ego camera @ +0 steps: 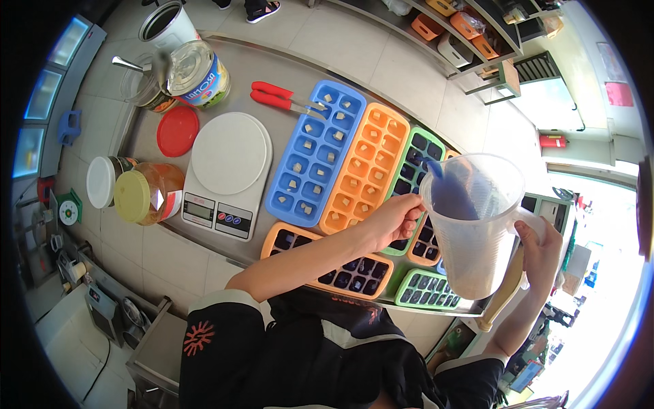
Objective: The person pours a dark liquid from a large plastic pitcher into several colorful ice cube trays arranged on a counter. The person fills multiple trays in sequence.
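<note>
My right hand (pixel 542 250) grips the handle of a translucent plastic jug (pixel 472 250), tilted with dark blue liquid at its spout, over the trays. My left hand (pixel 401 220) has its fingers curled at the jug's rim. Beneath and beside the jug, a green ice cube tray (pixel 402 188) has dark-filled cells. To its left, an orange tray (pixel 352 182) and a blue tray (pixel 307 144) hold small pale cubes in their cells. Nearer my body are a dark-filled orange tray (pixel 377 295) and a small green tray (pixel 428 289). Another orange tray (pixel 425 245) is partly hidden by the jug.
A digital kitchen scale (pixel 230 158) stands left of the trays. Red-handled scissors (pixel 276 97) touch the blue tray. A can (pixel 202 76), a red lid (pixel 177 131), a yellow-lidded jar (pixel 148 194) and a white container (pixel 168 28) stand farther left. Another person's sandalled foot (pixel 263 11) is beyond the table.
</note>
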Tool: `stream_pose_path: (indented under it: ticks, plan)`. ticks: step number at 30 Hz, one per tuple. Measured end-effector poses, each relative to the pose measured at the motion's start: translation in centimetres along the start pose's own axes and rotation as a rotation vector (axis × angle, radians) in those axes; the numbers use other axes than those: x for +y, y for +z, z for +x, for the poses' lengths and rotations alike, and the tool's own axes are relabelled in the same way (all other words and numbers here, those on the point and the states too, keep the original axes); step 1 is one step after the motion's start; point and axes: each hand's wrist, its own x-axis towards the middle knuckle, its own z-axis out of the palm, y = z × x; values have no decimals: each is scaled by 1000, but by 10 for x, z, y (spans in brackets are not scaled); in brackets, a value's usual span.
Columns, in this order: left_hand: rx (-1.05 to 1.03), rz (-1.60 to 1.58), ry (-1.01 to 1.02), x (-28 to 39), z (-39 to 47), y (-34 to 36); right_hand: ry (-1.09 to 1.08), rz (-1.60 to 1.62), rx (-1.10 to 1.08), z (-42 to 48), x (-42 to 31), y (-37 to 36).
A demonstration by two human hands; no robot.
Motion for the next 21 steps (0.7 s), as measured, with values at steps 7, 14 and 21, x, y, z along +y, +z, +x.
stream_pose_path:
  ticks: [7,14,21]
  plan:
    - [-2,1,-31,-13,-14,-4,53,39,-18,-19,7,0]
    - [-99,225,92,-11,-30,33,62,322,210,-75,39,-14]
    - [-288,574,297,-1,-55,96,-86,838,572,-130,75,-16]
